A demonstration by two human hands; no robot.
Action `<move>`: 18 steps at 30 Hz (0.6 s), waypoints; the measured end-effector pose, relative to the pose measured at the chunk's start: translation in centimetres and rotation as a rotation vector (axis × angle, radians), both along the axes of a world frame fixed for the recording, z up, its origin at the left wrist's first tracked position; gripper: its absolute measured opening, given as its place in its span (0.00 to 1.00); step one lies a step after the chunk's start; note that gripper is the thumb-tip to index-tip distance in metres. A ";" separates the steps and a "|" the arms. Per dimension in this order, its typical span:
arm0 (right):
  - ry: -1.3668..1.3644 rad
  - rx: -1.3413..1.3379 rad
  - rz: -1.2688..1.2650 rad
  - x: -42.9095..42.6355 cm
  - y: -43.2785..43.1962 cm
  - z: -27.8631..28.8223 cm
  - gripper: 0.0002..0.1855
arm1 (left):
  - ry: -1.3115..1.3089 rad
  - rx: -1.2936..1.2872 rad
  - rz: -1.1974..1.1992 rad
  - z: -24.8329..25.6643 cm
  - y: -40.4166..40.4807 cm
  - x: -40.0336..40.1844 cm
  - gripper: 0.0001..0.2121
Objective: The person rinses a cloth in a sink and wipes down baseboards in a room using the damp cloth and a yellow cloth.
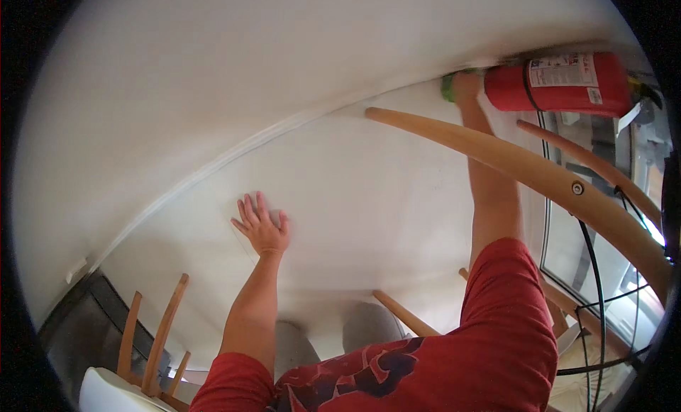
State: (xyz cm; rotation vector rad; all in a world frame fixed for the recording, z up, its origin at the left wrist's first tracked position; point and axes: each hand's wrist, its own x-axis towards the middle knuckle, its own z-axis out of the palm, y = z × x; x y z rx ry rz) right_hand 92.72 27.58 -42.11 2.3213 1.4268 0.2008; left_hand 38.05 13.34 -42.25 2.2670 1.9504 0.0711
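Note:
My left hand rests palm down on the pale floor, fingers spread, with nothing in it. My right arm reaches far forward, passing beneath a wooden chair leg. At its end, my right hand is closed over a green cloth or sponge, pressed down where the floor meets the white wall. Most of the green piece is covered by the fingers. Just right of that hand is a red fire extinguisher with a black hose or strap and a printed label.
Thin black metal rods brace the chair legs at the right, beside a glass panel. Another chair, with a white seat and wooden legs, stands at lower left near a dark panel. My grey-clad knees are on the floor.

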 end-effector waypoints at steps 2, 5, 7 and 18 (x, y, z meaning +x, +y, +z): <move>0.697 0.635 -0.348 -7.3 -0.9 -0.8 0.17 | 0.012 -0.013 0.020 0.3 0.0 -0.8 0.33; 0.744 0.422 -0.017 -11.2 -4.1 1.2 0.19 | 0.008 0.006 0.020 0.5 -0.1 -0.9 0.33; 0.532 0.276 0.386 -11.1 -5.4 1.2 0.17 | -0.003 0.011 0.016 0.2 -0.1 -0.8 0.33; 0.362 0.328 0.440 -15.0 -5.4 -0.7 0.15 | 0.036 0.009 0.025 0.3 -0.2 -0.9 0.33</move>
